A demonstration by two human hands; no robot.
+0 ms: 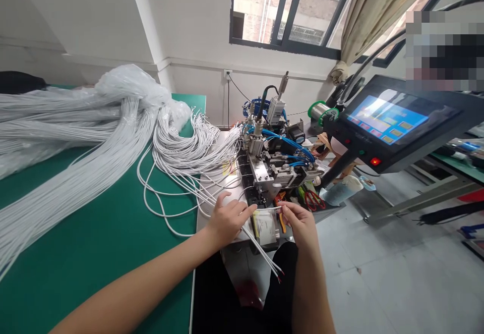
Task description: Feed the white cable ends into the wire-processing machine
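Observation:
A short stretch of white cable (pixel 268 208) spans my two hands in front of the machine. My right hand (pixel 302 225) pinches this cable near its end, between thumb and fingertips. My left hand (pixel 228 220) is closed on white cable to the left, its fingertips near the machine's front edge. From under that hand, a few more white cables (pixel 260 249) slant down to the right, with red strands showing at their tips. Just beyond the hands stands a benchtop machine (pixel 264 165) with metal cylinders and blue air hoses. Many white cables (pixel 185 147) run into its left side.
Long cable bundles, partly wrapped in clear plastic (pixel 128 84), cover much of the green table (pixel 113 268). At the right are a touchscreen panel (pixel 389 117), a green-rimmed wire spool (pixel 321 112) and red-handled scissors (pixel 313 200). Another person, blurred out, is at upper right.

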